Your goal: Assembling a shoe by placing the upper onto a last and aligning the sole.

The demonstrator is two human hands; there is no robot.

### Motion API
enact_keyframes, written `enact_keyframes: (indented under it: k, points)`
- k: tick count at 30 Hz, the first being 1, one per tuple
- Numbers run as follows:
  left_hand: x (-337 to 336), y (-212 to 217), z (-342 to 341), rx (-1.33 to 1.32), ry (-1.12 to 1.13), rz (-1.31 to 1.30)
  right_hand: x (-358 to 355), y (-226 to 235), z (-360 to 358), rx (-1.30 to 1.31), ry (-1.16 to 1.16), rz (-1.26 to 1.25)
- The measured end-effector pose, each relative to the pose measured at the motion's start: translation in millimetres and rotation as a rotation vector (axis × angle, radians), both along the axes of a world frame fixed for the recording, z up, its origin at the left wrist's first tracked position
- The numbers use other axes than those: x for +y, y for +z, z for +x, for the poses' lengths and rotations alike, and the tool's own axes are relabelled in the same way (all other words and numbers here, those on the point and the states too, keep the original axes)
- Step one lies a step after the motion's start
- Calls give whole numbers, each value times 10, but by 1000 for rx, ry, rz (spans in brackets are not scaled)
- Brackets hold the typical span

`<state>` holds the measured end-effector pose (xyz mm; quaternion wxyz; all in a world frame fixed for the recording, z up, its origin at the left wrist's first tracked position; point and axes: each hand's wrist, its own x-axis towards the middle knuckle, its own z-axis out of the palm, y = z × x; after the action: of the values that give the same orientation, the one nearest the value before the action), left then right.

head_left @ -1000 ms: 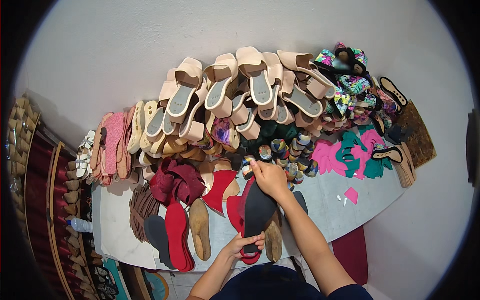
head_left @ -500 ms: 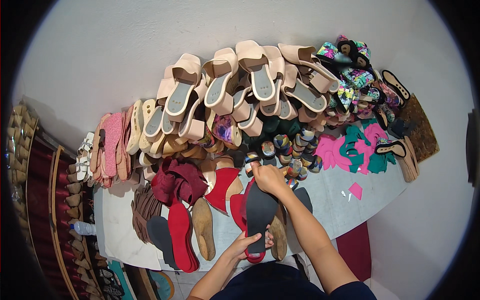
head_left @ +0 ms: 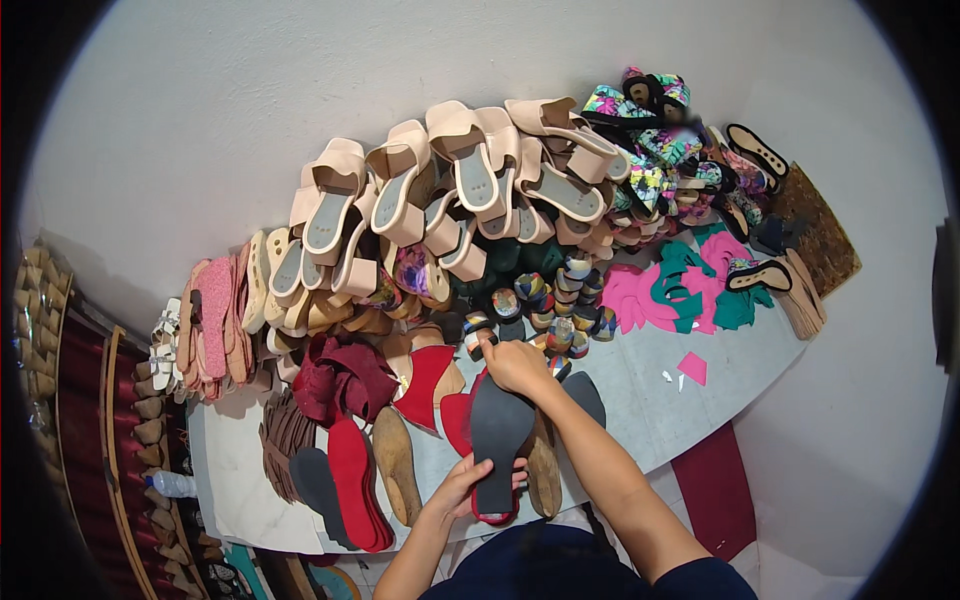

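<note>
Workbench, near edge: my left hand [head_left: 462, 487] pinches heel, right hand [head_left: 515, 365] presses toe of dark sole [head_left: 497, 440] onto red shoe [head_left: 460, 420]. Risk: sole slides askew, nudges wooden lasts [head_left: 397, 462] alongside.

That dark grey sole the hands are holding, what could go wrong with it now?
The dark grey sole lies on a red shoe piece, gripped by the left hand at the heel and the right hand at the toe; it might slide out of line. The red piece pokes past the table edge, so it could drop. The right hand is close to the patterned heel blocks and might knock them.
</note>
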<state>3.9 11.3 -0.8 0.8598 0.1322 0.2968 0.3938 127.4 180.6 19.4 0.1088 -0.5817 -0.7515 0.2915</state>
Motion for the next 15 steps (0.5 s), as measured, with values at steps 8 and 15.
enact_keyframes:
  k: [8,15]
  points:
    - [154,86,236,552,367,-97,-55,-97,79,-20,-6,-37]
    - [168,-29,340,617,280,117,-89,-24,129,-20,11,-60]
